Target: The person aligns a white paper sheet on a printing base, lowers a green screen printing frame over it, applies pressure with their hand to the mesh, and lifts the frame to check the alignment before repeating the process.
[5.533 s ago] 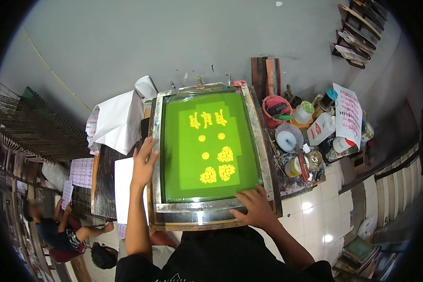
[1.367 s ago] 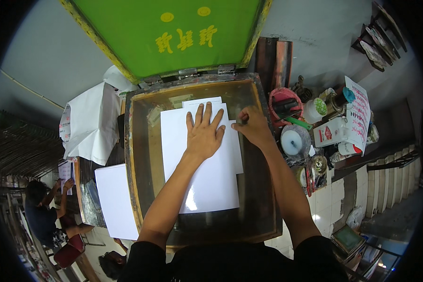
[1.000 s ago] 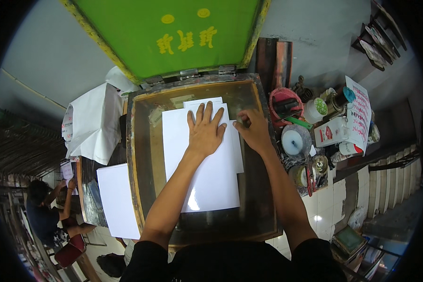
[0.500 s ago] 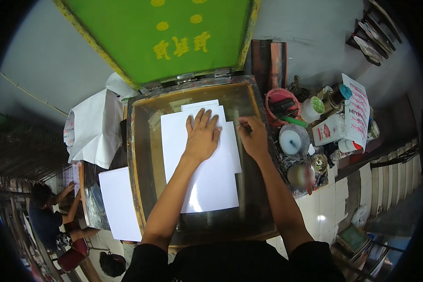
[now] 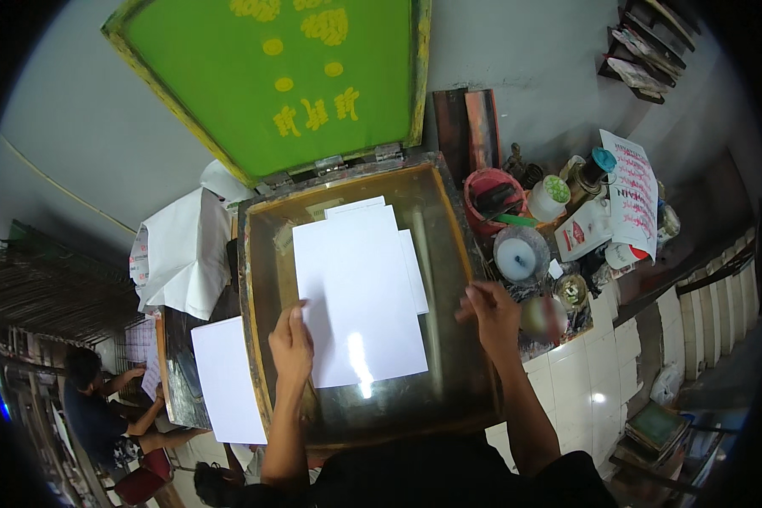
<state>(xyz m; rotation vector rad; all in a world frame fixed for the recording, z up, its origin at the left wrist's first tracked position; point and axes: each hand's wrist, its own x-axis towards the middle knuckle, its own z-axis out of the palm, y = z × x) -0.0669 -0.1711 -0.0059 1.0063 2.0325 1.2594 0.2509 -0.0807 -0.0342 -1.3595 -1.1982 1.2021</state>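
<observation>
- White sheet (image 5: pixel 361 292): lies flat on the glass-like top of the framed printing bed (image 5: pixel 372 415), left of the bed's centre, between the 2 hands.
- Left hand (image 5: pixel 292 347): fingers curled in toward the thumb, at the sheet's left edge; nothing is seen in its grip. Whether a fingertip touches the paper cannot be told.
- Right hand (image 5: pixel 493 320): fingers loosely bent and parted, partly blurred, above the bed's right side and apart from the sheet; no object is visible in it.
- Step in hand, as judged: seating the sheet on the bed. Good practice is to square it against the 2 white paper pieces, upper (image 5: pixel 356 206) and right (image 5: pixel 414 275), which probably serve as guides; whether it overlaps or merely abuts them is unclear.
- Handling: light fingertip pressure at the edges should suit thin paper; a push at 1 corner alone could rotate it. Both hands should be clear of the bed before the green mesh screen (image 5: pixel 305 61) is lowered.
- Orientation: the long axis runs away from the person, its far end leaning slightly left, roughly parallel to the bed's left side.
- Direction: 1 short edge faces the hinges (image 5: pixel 330 164), the other the person; the upper face looks blank, so no printed top can be identified.
</observation>
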